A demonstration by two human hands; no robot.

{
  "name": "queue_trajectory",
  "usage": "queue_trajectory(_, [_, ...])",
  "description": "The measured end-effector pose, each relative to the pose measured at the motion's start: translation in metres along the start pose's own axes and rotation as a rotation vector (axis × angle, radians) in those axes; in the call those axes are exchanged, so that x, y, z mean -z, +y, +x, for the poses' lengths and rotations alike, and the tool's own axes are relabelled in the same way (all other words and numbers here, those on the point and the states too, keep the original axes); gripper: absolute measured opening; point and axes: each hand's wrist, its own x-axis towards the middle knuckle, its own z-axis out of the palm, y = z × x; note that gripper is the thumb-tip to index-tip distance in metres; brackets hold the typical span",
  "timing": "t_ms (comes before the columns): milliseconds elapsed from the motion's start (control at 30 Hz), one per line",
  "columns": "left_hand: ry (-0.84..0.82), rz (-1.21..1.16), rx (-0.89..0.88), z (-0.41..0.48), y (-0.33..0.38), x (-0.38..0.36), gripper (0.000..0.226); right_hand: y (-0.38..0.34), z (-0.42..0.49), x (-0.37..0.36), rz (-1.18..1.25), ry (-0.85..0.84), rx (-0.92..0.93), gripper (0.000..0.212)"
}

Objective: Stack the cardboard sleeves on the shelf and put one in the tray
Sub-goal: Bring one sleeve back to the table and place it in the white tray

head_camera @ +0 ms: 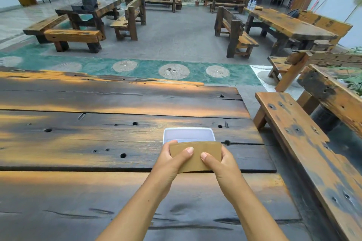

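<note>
A flat brown cardboard sleeve [195,149] is held in both hands just above the wooden table, at the near edge of a white tray [189,133]. My left hand [170,159] grips its left end with the thumb on top. My right hand [221,162] grips its right end the same way. The sleeve covers the tray's near rim. The inside of the tray that shows holds nothing. No shelf is in view.
The dark plank table [98,123] stretches left and ahead. A wooden bench [305,143] runs along its right side. More benches and tables stand across the floor beyond.
</note>
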Motion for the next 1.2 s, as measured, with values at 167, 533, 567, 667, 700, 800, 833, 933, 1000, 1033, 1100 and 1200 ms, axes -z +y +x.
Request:
queue_trajectory(167, [-0.036,0.025,0.007,0.003,-0.005,0.008,0.075,-0.002,-0.005,0.000,-0.022,-0.066,-0.029,0.031])
queue_trajectory(533, [-0.172,0.173,-0.066,0.006,0.006,0.015,0.062,0.006,0.001,0.002,0.088,-0.068,-0.049,0.036])
queue_trajectory(567, [-0.186,0.234,-0.054,0.006,0.009,0.018,0.064,0.005,0.001,0.007,0.068,-0.087,-0.050,0.037])
queue_trajectory(667, [-0.309,0.487,0.024,0.006,0.022,0.027,0.062,-0.008,0.004,0.023,-0.123,-0.208,-0.057,0.035])
queue_trajectory(700, [-0.381,0.578,0.048,0.006,0.024,0.027,0.061,-0.013,0.006,0.027,-0.204,-0.260,-0.071,0.035])
queue_trajectory(800, [-0.508,0.664,0.113,0.003,0.024,0.016,0.067,-0.027,0.014,0.031,-0.372,-0.405,-0.102,0.037])
queue_trajectory(833, [-0.508,0.640,0.113,0.002,0.021,0.012,0.065,-0.031,0.017,0.033,-0.398,-0.423,-0.104,0.040])
queue_trajectory(933, [-0.409,0.514,0.062,0.001,0.014,0.007,0.057,-0.029,0.020,0.030,-0.281,-0.305,-0.112,0.065])
queue_trajectory(1000, [-0.335,0.415,0.018,0.001,0.011,0.004,0.054,-0.018,0.018,0.018,-0.123,-0.117,-0.082,0.085])
queue_trajectory(1033, [-0.299,0.356,0.003,0.001,0.009,0.000,0.053,-0.012,0.015,0.008,-0.020,-0.020,-0.058,0.087])
queue_trajectory(1100, [-0.231,0.255,-0.017,0.000,0.004,-0.012,0.054,-0.001,0.012,-0.013,0.146,0.119,-0.010,0.070])
queue_trajectory(1200, [-0.142,0.201,-0.029,-0.002,-0.005,-0.026,0.054,0.005,0.010,-0.032,0.195,0.183,-0.026,0.048])
